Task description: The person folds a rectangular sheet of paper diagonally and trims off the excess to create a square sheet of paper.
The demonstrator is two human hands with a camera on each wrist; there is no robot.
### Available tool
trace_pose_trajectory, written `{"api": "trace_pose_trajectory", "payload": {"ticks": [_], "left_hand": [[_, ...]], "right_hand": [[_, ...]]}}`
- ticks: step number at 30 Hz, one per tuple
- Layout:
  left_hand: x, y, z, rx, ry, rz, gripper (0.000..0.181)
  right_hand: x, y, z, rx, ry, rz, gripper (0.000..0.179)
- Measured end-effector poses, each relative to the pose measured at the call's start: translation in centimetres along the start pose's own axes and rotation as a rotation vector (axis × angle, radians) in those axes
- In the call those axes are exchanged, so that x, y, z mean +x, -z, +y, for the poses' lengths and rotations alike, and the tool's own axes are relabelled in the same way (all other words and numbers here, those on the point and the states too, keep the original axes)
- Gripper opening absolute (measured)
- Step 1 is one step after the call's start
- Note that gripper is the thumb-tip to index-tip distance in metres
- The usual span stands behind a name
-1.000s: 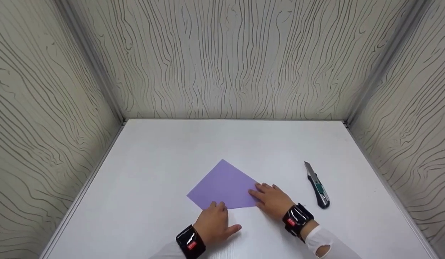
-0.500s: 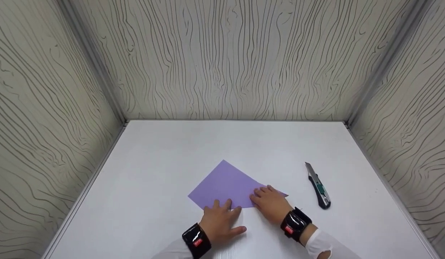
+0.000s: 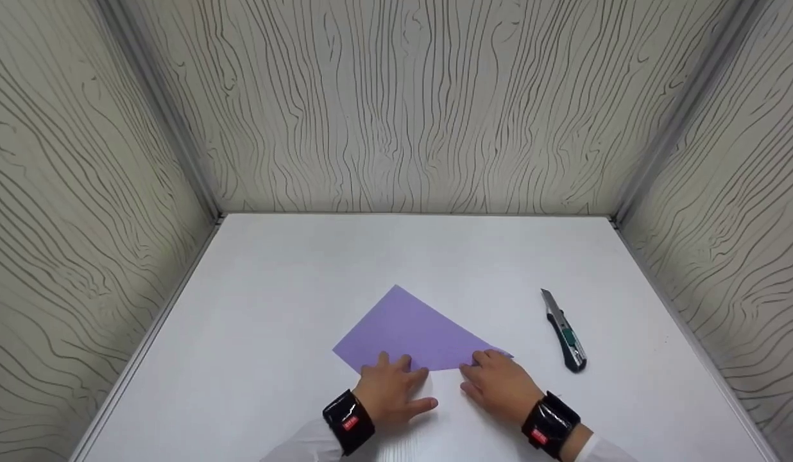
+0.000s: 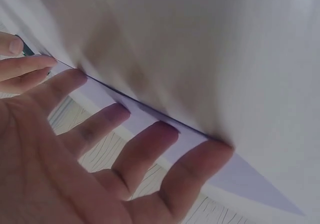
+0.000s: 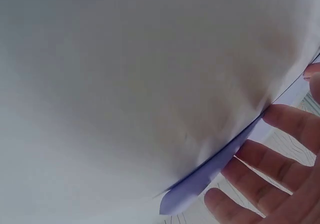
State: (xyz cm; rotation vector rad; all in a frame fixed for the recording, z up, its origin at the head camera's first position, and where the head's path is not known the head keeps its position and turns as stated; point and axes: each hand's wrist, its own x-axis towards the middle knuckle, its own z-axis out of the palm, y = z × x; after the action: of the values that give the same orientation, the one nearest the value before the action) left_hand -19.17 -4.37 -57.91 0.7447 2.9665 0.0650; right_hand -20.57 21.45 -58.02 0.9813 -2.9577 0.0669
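Observation:
A purple sheet of paper (image 3: pixel 412 324), folded along its near edge, lies on the white table in the head view. My left hand (image 3: pixel 389 393) spreads its fingers over that edge, and the left wrist view shows several fingertips (image 4: pixel 217 151) pressing along the fold line. At the sheet's right corner my right hand (image 3: pixel 501 387) touches the paper with extended fingers. In the right wrist view the narrow end of the paper (image 5: pixel 192 186) lifts slightly beyond the fingertips (image 5: pixel 247 149).
A utility knife (image 3: pixel 566 337) with its blade out lies to the right of the paper. Wood-grain patterned panels (image 3: pixel 396 109) rise at the back and both sides of the white table (image 3: pixel 274 269).
My left hand has spread its fingers farther onto the near edge. The right hand has slid back toward the right corner, baring more of the paper's upper right edge. The knife stays put.

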Motion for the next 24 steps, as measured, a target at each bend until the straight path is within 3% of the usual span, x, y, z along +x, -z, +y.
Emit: {"api": "trace_pose_trajectory", "payload": {"ticks": [7, 12, 16, 20, 24], "left_hand": [[-0.1, 0.1, 0.0, -0.001, -0.013, 0.009, 0.067], [0.3, 0.2, 0.4, 0.060, 0.015, 0.018, 0.061], [1.4, 0.1, 1.0, 0.135, 0.028, 0.067, 0.045], [3.0, -0.2, 1.2, 0.173, -0.007, 0.149, 0.025], [4.6, -0.1, 1.0, 0.203, -0.011, 0.160, 0.033]], "right_hand": [[-0.1, -0.3, 0.6, 0.101, -0.012, 0.006, 0.039], [0.0, -0.1, 0.8, 0.199, -0.020, 0.005, 0.038], [0.1, 0.2, 0.8, 0.199, -0.001, 0.018, 0.036], [0.1, 0.1, 0.9, 0.184, 0.016, 0.047, 0.032], [0.2, -0.2, 1.0, 0.161, 0.023, 0.069, 0.032]]}}
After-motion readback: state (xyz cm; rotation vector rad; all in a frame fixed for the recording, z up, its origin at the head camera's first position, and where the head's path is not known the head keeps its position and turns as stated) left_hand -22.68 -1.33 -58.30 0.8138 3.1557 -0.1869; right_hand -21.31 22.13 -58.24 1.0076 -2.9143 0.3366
